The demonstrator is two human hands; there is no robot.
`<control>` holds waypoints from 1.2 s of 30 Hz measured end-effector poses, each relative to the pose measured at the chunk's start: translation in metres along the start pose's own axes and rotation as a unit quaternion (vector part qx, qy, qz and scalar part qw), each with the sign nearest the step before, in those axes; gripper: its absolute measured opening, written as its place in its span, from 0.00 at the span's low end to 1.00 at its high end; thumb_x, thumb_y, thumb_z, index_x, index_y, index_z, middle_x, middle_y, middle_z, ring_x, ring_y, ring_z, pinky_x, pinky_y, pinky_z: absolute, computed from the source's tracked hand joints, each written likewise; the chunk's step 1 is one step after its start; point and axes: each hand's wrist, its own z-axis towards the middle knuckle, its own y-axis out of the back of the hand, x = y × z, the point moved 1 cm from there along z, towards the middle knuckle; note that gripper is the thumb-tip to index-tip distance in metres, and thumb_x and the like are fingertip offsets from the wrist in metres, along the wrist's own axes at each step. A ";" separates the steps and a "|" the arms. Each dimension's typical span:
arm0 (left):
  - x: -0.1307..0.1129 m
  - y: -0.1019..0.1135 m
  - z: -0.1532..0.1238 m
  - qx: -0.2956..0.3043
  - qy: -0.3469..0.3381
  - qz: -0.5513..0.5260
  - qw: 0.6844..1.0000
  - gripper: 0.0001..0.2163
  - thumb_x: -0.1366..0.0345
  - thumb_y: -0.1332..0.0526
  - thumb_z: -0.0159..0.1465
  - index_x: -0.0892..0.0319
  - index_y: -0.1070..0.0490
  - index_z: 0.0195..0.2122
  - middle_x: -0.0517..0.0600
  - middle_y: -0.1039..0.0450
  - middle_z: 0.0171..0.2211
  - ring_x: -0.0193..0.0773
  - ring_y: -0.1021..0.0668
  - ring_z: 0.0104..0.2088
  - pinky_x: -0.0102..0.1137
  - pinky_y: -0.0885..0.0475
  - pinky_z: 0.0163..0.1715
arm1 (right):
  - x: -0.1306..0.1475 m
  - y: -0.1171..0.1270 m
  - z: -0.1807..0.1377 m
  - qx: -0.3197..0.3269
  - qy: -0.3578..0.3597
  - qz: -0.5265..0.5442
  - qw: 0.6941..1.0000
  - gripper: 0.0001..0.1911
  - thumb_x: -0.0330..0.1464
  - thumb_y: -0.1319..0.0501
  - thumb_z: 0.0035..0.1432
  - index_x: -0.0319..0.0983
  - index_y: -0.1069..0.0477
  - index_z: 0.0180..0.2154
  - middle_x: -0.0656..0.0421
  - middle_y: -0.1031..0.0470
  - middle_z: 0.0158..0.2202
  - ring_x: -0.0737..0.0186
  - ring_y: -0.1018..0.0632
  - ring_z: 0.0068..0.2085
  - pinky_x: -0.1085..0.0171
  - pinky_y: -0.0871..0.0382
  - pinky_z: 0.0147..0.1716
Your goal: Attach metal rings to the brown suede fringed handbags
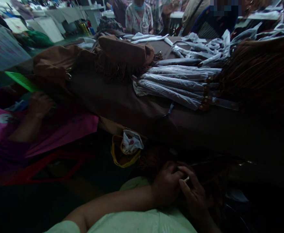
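Low over my lap, my left hand is closed, its fingers curled against dark brown material. What it grips is too dark to make out. My right hand meets it from the right, thumb and forefinger bent towards each other. A small pale, shiny piece shows at those fingertips; its kind is unclear. Around and beyond both hands hangs dark brown fringe, mostly lost in shadow.
The brown-covered table bears plastic-wrapped straps, a brown fringed bag and a fringed pile. A yellow-rimmed container holding a white plastic bag stands below. At left, a co-worker's hand holds a green comb-like tool.
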 end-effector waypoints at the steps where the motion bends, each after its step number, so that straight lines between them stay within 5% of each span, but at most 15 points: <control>1: 0.001 -0.001 -0.001 -0.011 0.000 -0.002 1.000 0.16 0.62 0.52 0.67 0.62 0.30 0.47 0.59 0.31 0.44 0.44 0.31 0.46 0.38 0.32 0.46 | -0.001 -0.003 -0.001 -0.009 0.007 -0.001 1.000 0.16 0.39 0.43 0.60 0.44 0.32 0.50 0.54 0.32 0.55 0.52 0.31 0.56 0.56 0.35 0.53; 10: 0.006 -0.008 -0.002 -0.078 0.021 -0.035 0.996 0.14 0.63 0.52 0.68 0.62 0.29 0.44 0.57 0.30 0.41 0.43 0.30 0.44 0.37 0.31 0.44 | -0.003 -0.016 0.000 -0.027 0.017 -0.016 0.999 0.19 0.40 0.46 0.62 0.44 0.35 0.54 0.54 0.31 0.55 0.53 0.30 0.55 0.54 0.35 0.53; 21: 0.006 -0.007 -0.001 -0.081 0.008 -0.012 0.997 0.17 0.61 0.55 0.69 0.64 0.32 0.50 0.59 0.30 0.44 0.45 0.31 0.44 0.40 0.31 0.44 | 0.001 -0.012 0.012 -0.009 0.009 0.011 1.000 0.20 0.43 0.44 0.61 0.44 0.33 0.52 0.54 0.30 0.52 0.53 0.29 0.53 0.56 0.33 0.51; 26: 0.010 -0.010 -0.004 -0.094 0.026 -0.021 0.995 0.16 0.62 0.55 0.68 0.64 0.30 0.44 0.59 0.31 0.41 0.45 0.31 0.42 0.39 0.31 0.42 | -0.004 -0.021 0.008 -0.026 0.031 -0.004 0.999 0.18 0.41 0.45 0.62 0.43 0.33 0.52 0.53 0.29 0.52 0.53 0.29 0.53 0.55 0.33 0.51; 30: 0.012 -0.010 -0.001 -0.047 0.083 -0.022 0.995 0.14 0.64 0.51 0.67 0.62 0.30 0.47 0.58 0.30 0.43 0.45 0.31 0.44 0.40 0.32 0.45 | -0.012 -0.019 0.010 -0.020 -0.015 0.004 1.000 0.21 0.43 0.45 0.61 0.42 0.33 0.53 0.53 0.28 0.53 0.52 0.28 0.54 0.54 0.33 0.52; 36: 0.004 0.008 0.013 0.033 0.134 -0.105 0.985 0.12 0.66 0.45 0.66 0.58 0.29 0.50 0.53 0.29 0.47 0.43 0.29 0.48 0.38 0.34 0.51 | -0.002 0.019 0.031 0.074 -0.013 -0.052 0.996 0.19 0.44 0.45 0.61 0.45 0.28 0.51 0.56 0.27 0.53 0.53 0.27 0.53 0.56 0.32 0.53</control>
